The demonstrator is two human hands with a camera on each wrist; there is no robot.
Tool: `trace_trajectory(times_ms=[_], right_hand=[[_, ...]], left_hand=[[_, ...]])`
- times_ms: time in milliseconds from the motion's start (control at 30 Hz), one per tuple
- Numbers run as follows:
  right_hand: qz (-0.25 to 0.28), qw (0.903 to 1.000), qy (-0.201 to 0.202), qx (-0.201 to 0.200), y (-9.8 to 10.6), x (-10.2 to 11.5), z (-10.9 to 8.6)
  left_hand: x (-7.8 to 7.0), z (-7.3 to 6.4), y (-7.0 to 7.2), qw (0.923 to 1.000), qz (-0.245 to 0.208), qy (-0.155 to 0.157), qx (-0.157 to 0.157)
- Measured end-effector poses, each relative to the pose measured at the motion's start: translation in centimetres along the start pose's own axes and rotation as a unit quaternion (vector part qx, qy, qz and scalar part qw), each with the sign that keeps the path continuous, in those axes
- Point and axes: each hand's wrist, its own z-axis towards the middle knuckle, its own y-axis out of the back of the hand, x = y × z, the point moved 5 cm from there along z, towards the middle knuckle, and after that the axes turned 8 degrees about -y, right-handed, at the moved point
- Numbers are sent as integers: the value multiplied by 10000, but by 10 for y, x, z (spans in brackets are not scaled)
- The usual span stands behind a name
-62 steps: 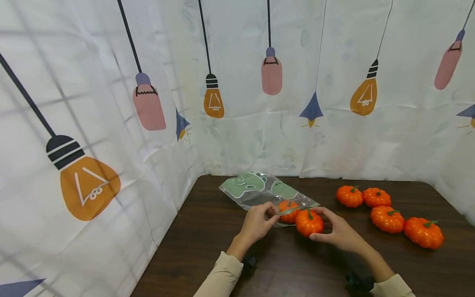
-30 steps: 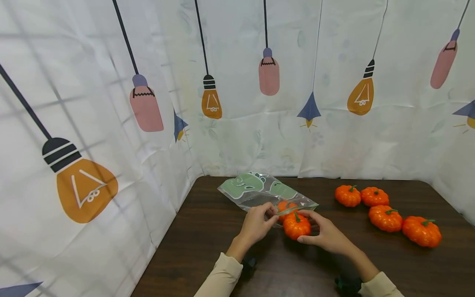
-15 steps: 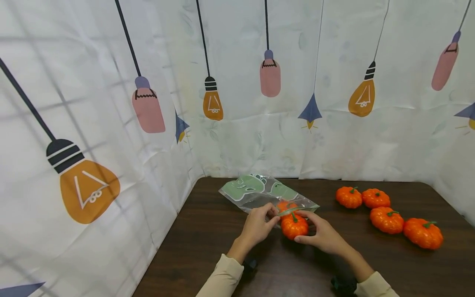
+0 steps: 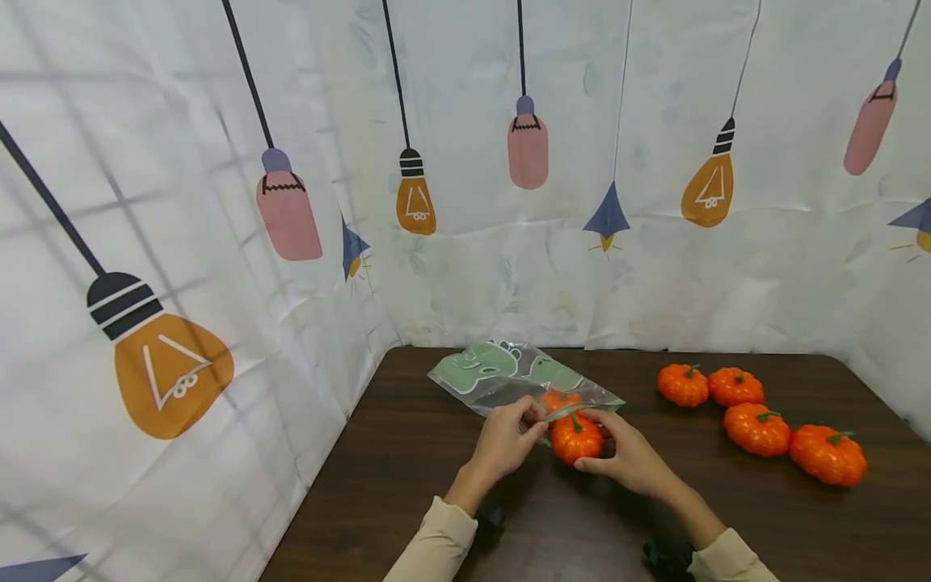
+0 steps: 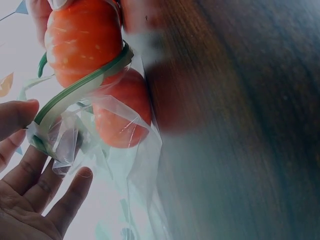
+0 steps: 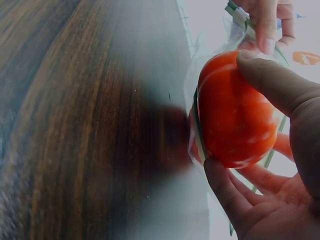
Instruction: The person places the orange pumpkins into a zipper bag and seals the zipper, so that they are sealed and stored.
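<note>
Cloth backdrop, white, printed with hanging lamps and bulbs; before it, one table, dark wood-grain. Landmark for places: the bag.

Bag: clear film, green print, lying on the table, its mouth toward the person; rim green-edged.

Inner pumpkin: orange, inside the bag, just behind the mouth.

Held pumpkin: orange, green stem, at the bag's mouth, the rim passing close against it.

Left hand: at the near left of the mouth, thumb and fingertip pinching the rim, other fingers extended.

Right hand: at the near right of the mouth, thumb and fingers curved round the held pumpkin.

Loose pumpkins, four, right of the bag: two farther back, two nearer.

Risks, as judged: the rim could snag on the held pumpkin's ribs and fold inward, since the mouth looks scarcely wider than its load; slack in the left pinch could let the film collapse; the inner pumpkin, so near the mouth, could block the held one or be nudged out.

Unclear: how far the held pumpkin lies within the mouth; the inner pumpkin's lower part, overlapped in the head view; dark items at both wrists, indistinct; sleeves, cut by the frame.
</note>
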Motion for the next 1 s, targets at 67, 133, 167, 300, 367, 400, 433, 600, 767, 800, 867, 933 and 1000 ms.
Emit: trace_trajectory(times_ms=[67, 133, 167, 300, 367, 400, 433, 600, 767, 800, 867, 933, 1000], right_hand=[[-47, 10000, -34, -27, 0, 0, 1], [-109, 9999, -73, -50, -1, -1, 2], [-146, 9998, -102, -69, -1, -1, 2], [-185, 9995, -234, -130, -3, -1, 5], [-206, 9993, -265, -168, -4, 0, 6], [-207, 9992, -300, -185, -4, 0, 6], [-197, 9990, -341, -210, -4, 1, 7], [-103, 9976, -626, -294, -4, 2, 10], [-70, 9951, -897, -401, -2, 3, 12], [-72, 9947, -934, -427, -2, 3, 13], [-53, 9935, -1023, -487, -2, 3, 14], [5, 9926, -1082, -546, -3, 3, 15], [90, 9916, -1138, -600, -4, 3, 16]], left_hand=[[0, 0, 0, 10000, 30, -21, -6], [0, 0, 0, 10000, 39, -37, -13], [0, 0, 0, 10000, 44, -64, -22], [-1, 0, 0, 10000, 37, -84, -14], [-1, 0, 0, 9999, 45, -92, -9], [-1, 0, -1, 10000, 53, -79, 2], [-1, 0, -1, 9999, 58, -83, 3], [-1, 1, -2, 9998, 88, -202, -17], [-1, 1, -3, 9996, 10, -265, -23], [-1, 1, -3, 9996, -1, -273, -19], [-2, 1, -4, 9997, 7, -244, 12], [-3, 1, -4, 9997, 9, -225, 37], [-4, 1, -4, 9998, 16, -215, 53]])
